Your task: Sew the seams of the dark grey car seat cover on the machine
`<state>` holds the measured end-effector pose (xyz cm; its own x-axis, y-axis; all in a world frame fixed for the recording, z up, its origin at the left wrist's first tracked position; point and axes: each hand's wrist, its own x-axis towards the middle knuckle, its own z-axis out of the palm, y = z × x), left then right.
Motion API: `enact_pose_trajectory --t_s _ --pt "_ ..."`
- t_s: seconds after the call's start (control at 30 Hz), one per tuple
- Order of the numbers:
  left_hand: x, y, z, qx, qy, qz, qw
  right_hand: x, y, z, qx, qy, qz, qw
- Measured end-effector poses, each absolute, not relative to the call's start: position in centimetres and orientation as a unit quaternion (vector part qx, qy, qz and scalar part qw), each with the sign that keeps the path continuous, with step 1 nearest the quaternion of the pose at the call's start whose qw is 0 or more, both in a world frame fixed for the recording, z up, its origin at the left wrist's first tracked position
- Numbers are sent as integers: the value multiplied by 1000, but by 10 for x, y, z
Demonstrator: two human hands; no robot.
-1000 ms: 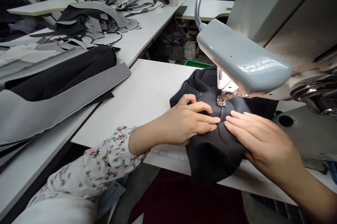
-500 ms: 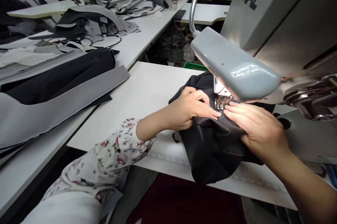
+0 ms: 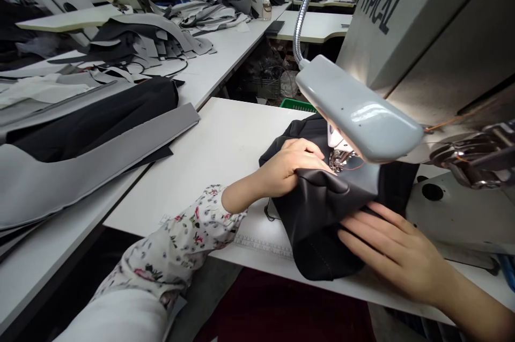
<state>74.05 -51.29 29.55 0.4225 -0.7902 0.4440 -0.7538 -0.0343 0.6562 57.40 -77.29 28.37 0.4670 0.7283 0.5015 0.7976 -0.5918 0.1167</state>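
A dark leather-like piece [image 3: 322, 224] lies bunched under the presser foot [image 3: 337, 160] of a sewing machine [image 3: 402, 15], its near part hanging over the table's front edge. Just left of the foot, my left hand [image 3: 295, 165] is closed on a raised fold of it; the fingertips are partly hidden by that fold. My right hand [image 3: 390, 251] rests against the piece's lower right side, fingers stretched out and nothing gripped. Orange thread [image 3: 356, 166] runs by the needle area. A grey lamp [image 3: 358, 109] hangs over the foot and hides part of the machine head.
A printed ruler [image 3: 261, 245] runs along the near edge of the white sewing table [image 3: 229, 133]. To the left, another table [image 3: 205, 66] carries grey and black cut pieces [image 3: 100, 151]. A green basket [image 3: 298, 105] stands behind the sewing table.
My right hand has moved from beside the presser foot down and right to the piece's lower side. The leather's right part has shifted and lifted. My left hand stays nearly in place.
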Motion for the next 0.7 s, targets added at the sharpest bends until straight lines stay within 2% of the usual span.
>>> enact_pose_trajectory --t_s 0.1,0.17,0.23,0.3,0.43,0.6,0.7 --pt "721 -507 284 711 -520 163 445 581 -767 277 -864 -421 -273 48" --pt "704 -504 281 681 -552 299 377 577 -765 278 -865 -415 -269 80" --pt "689 -503 284 657 -609 345 279 567 -769 282 -872 -416 -234 107" --pt "678 -503 289 655 -649 311 232 557 -780 287 -880 -417 -199 111" --pt "673 -498 295 684 -668 172 237 557 -803 305 -902 -391 -156 101" --pt "680 -484 297 659 -682 62 312 563 -784 333 -909 -354 -126 182" --pt "681 -480 297 666 -668 94 319 559 -752 329 -914 -369 -137 100"
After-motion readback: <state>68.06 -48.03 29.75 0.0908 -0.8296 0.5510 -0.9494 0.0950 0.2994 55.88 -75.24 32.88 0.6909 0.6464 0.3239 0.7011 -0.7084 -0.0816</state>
